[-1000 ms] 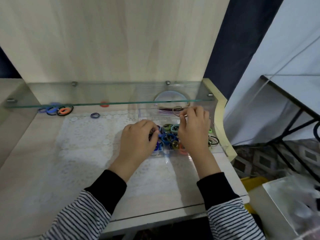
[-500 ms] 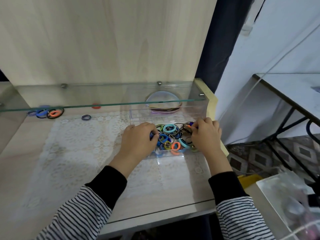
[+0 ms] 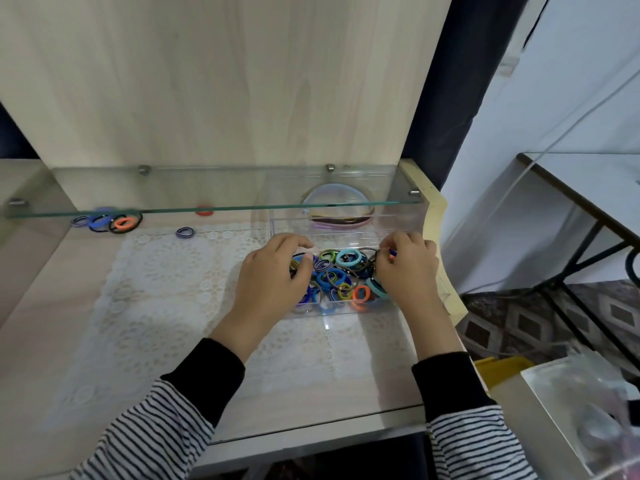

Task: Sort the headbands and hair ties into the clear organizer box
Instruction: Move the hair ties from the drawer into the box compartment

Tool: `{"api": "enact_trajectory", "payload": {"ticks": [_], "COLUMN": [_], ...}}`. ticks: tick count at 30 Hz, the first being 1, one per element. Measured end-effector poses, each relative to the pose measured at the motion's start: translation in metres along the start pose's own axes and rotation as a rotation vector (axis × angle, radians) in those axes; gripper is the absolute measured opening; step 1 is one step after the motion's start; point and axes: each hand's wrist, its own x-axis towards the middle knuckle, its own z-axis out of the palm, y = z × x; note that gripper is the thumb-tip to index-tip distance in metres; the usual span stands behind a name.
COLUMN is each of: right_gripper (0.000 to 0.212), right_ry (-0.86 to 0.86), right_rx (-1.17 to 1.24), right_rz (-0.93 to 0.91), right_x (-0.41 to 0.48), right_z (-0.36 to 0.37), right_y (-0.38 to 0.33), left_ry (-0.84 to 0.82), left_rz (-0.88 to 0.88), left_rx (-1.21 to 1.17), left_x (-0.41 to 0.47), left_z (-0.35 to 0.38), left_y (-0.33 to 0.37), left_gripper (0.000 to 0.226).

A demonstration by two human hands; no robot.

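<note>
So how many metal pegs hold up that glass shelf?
4 metal pegs: two along the back edge, one at the left end, one at the right end. None seems hidden.

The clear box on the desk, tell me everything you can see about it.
The box is clear plastic, rectangular and open-topped, divided into sections. It sits flat on the lace mat at the desk's right side, its rear under the glass shelf. The front section is piled with coloured hair ties; the rear holds arched headbands. The left hand grips ties at its left end, and the right hand pinches ties at its right end.
</note>
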Motion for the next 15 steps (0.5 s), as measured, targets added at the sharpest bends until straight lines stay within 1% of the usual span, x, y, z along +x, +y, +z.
{"api": "enact_trajectory", "payload": {"ticks": [2,5,9,12,15], "right_gripper": [0.017,0.018,0.028,0.025,0.028], "right_ry": [0.03,0.056,0.021,-0.046,-0.135], "right_rx": [0.05,0.115,0.197,0.239,0.277], "right_rz": [-0.07,-0.224,-0.359,-0.438,-0.507], "right_x": [-0.003,-0.007,-0.012,-0.016,-0.026], "right_z": [0.004,0.012,0.02,0.031,0.045], "right_y": [-0.013,-0.04,-0.079,-0.107,-0.134], "left_ry": [0.063,0.13,0.101,0.053,0.006], "left_rz": [-0.01,-0.047,-0.108,-0.187,-0.261], "left_rx": [0.001,0.021,0.131,0.235,0.33], "left_x": [-0.004,-0.01,-0.015,-0.016,-0.018], "left_z": [-0.005,-0.017,-0.031,-0.043,-0.055], "left_y": [-0.006,-0.021,-0.049,-0.075,-0.102], "left_gripper": [0.019,0.018,0.023,0.034,0.046]}}
